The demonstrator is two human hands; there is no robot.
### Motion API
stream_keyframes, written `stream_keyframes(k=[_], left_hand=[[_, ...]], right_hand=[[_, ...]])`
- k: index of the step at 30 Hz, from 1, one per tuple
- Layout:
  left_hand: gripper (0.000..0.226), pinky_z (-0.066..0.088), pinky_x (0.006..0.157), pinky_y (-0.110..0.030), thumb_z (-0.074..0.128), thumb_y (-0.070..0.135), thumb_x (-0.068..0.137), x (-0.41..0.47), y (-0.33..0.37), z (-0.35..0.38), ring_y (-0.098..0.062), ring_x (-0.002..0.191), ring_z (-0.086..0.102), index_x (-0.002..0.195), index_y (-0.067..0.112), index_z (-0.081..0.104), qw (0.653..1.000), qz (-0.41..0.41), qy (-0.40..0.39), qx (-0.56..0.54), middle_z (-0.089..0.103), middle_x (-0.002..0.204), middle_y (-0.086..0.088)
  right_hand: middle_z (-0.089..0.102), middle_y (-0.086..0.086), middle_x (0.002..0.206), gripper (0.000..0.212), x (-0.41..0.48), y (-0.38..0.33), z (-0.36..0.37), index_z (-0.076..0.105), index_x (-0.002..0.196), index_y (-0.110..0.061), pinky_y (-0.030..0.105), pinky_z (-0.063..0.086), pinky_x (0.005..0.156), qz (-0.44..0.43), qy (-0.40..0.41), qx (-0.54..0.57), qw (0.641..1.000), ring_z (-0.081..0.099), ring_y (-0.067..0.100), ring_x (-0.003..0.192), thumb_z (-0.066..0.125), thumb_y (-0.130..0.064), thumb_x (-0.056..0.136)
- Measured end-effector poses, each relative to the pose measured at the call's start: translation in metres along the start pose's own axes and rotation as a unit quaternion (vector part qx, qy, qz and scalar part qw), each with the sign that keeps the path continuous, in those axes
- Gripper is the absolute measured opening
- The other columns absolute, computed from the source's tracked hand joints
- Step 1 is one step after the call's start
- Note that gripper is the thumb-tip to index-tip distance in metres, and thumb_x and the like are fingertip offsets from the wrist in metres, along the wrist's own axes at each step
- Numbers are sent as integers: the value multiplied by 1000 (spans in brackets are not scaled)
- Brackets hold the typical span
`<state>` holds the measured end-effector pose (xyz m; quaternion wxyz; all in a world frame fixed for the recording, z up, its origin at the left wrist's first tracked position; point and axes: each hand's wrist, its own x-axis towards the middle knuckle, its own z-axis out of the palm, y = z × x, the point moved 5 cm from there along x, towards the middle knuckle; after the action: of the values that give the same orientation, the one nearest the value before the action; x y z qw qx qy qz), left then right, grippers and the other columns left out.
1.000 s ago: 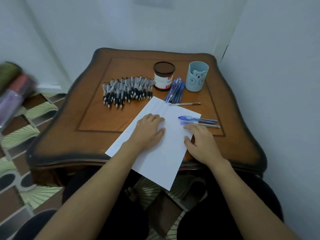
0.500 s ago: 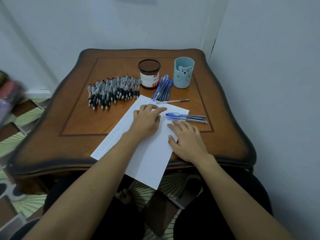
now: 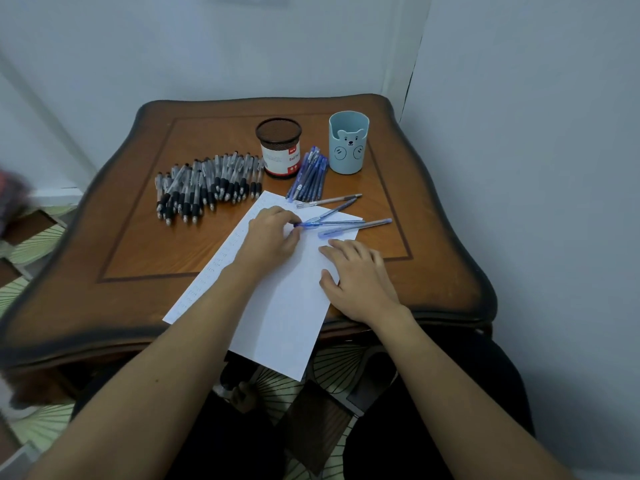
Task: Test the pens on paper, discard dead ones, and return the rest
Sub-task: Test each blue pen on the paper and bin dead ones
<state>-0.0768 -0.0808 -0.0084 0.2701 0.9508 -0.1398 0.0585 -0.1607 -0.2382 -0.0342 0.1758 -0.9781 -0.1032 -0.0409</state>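
The left hand [image 3: 273, 233] pinches a blue pen [image 3: 332, 212] low on the white paper [image 3: 277, 306], likely to scribble and see if ink comes. The right hand [image 3: 360, 275] lies flat, fingers spread, so the sheet cannot slide. More blue pens [image 3: 360, 225] wait just beside, near the bear cup [image 3: 348, 143].

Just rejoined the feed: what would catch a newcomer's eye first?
The spread of black-grip pens on the table, left of the mesh cup. Then the left hand pinching a blue pen over the paper, which the right hand presses flat.
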Motion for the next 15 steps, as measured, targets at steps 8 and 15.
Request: stream_keyframes(k=[8, 15], left_hand=[[10, 60, 85, -37, 55, 13, 102, -28, -25, -35, -17, 85, 68, 95, 16, 62, 829, -168, 219, -486, 70, 91, -6], [10, 53, 55, -29, 41, 24, 108, -35, -51, -32, -17, 58, 55, 108, 19, 50, 568, -315, 275, -708, 58, 78, -4]], right_hand=[[37, -6, 156, 49, 3, -2, -2, 45, 146, -27, 38, 18, 112, 3, -21, 11, 1000, 27, 15, 142, 45, -38, 99], [42, -3, 152, 49, 9, -9, -4, 48, 144, -23, 37, 19, 114, -32, -22, 9, 999, 32, 15, 140, 46, -38, 97]])
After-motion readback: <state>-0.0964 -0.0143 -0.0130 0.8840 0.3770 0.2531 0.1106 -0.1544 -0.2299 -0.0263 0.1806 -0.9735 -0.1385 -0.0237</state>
